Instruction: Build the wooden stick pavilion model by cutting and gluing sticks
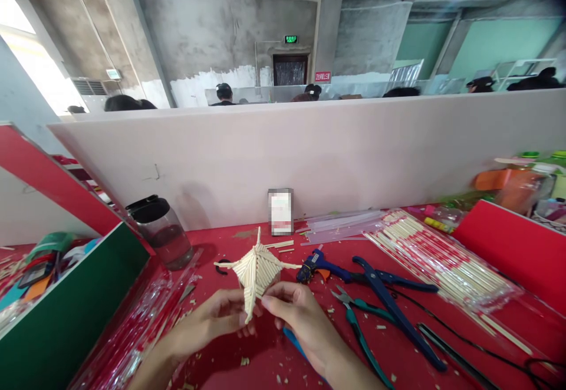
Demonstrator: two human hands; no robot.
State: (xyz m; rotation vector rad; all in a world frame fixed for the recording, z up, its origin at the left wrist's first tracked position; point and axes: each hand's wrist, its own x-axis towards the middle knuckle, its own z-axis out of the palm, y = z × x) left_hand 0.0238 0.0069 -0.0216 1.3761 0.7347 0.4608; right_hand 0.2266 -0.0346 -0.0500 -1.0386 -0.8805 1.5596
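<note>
"What are your hands doing?"

"My left hand (221, 314) is gripping the lower arm of a pale stick-built piece (257, 266), with the thumb resting near its tip. My right hand (303, 313) is pinching its lower right edge between thumb and fingers."

"Where are you holding it?"

"I am holding it just below the middle of the frame, over the red table (234, 373). Its 4 narrow arms are pointing outward: 1 up, 1 left, 1 right and 1 down."

"What is lying to the right?"

"A blue glue gun (329, 266) is lying beside the right arm; I cannot tell whether they are touching. Farther toward the lower right, teal-handled pliers (355, 328) and a long blue-handled tool (400, 316) are lying near each other. Bagged sticks (446, 263) are spreading across the right side of the frame."

"And to the left?"

"A dark-lidded bottle (165, 239) is standing left of centre, near the white partition (309, 160). Below it, at lower left, shiny plastic wrappers (145, 313) are lying beside a slanting green panel (84, 307)."
</note>
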